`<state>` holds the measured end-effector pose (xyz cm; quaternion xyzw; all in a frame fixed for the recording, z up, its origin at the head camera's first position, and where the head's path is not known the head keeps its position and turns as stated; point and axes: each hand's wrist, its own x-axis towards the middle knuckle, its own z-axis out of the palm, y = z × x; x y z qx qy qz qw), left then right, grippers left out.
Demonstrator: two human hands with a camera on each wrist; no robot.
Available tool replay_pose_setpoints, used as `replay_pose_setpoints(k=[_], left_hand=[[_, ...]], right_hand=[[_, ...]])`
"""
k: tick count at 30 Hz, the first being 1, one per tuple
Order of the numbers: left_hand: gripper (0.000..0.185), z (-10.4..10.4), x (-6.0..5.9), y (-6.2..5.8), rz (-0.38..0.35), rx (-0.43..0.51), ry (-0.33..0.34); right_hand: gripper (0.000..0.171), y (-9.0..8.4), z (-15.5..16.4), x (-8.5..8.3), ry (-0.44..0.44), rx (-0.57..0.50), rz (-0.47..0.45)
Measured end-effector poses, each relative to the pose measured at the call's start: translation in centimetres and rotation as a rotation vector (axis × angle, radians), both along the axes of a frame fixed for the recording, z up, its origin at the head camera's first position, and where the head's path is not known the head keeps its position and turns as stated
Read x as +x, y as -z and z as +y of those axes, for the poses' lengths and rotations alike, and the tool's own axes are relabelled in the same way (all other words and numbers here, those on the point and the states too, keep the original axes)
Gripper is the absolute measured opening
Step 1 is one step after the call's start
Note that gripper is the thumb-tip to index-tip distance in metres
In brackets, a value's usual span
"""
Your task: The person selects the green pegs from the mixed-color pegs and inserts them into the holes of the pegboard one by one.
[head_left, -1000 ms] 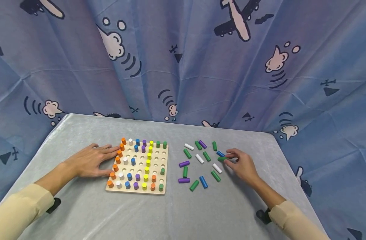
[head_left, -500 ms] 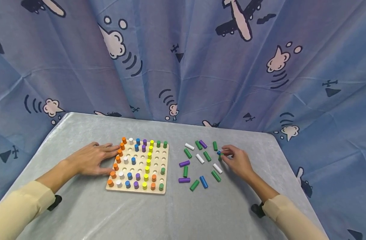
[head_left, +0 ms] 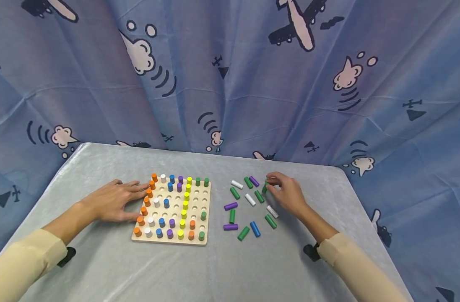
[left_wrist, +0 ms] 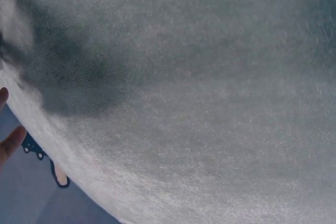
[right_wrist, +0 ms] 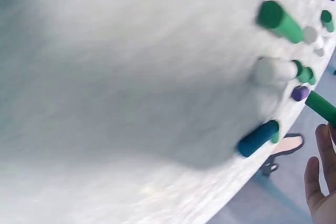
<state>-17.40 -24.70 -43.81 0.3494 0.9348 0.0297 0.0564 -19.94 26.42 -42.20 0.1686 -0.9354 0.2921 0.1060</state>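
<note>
A blue curtain printed with aeroplanes and clouds hangs behind a table covered in grey cloth. On the table's left half lies a square wooden pegboard, partly filled with upright pegs sorted by colour in columns: orange along the left edge, then white, blue, purple, yellow, a few orange and green. The left hand lies flat against the board's left edge, fingers straight and relaxed, gripping nothing; it seems to steady the board. To the right of the board, loose pegs in green, white, purple and blue lie scattered on their sides, pointing every way. The right hand reaches over the far side of this scatter, and its fingers pinch a green peg at the tips. The peg is tilted, its long axis running roughly toward and away from the person, its upper end at the fingers. The right wrist view shows blurred pegs at the table's edge.
</note>
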Motion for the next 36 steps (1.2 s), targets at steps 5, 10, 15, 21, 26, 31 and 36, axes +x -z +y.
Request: replay_pose_setpoints(k=[5, 10, 15, 21, 26, 31, 36], left_hand=[[0.087, 0.1, 0.1, -0.1, 0.0, 0.001, 0.0], [0.087, 0.1, 0.1, -0.1, 0.007, 0.003, 0.008], [0.088, -0.1, -0.1, -0.1, 0.007, 0.005, 0.005], [0.088, 0.0, -0.2, -0.1, 0.005, -0.008, 0.014], [0.088, 0.2, -0.2, -0.2, 0.003, -0.003, 0.017], [0.088, 0.2, -0.3, -0.3, -0.001, -0.012, 0.019], [0.085, 0.1, -0.3, -0.2, -0.005, -0.015, 0.026]], right_hand=[[0.027, -0.5, -2.2, -0.5, -0.044, -0.07, -0.004], [0.028, -0.7, -4.5, -0.8, -0.099, -0.142, 0.011], [0.027, -1.0, -7.0, -1.0, -0.144, -0.198, 0.014], [0.027, -0.8, -9.7, -1.0, -0.159, -0.214, -0.028], [0.027, -0.4, -11.6, -0.9, -0.175, -0.245, -0.04], [0.027, 0.2, -13.2, -0.8, -0.207, -0.242, -0.053], [0.027, 0.5, -14.6, -0.8, -0.22, -0.218, -0.061]])
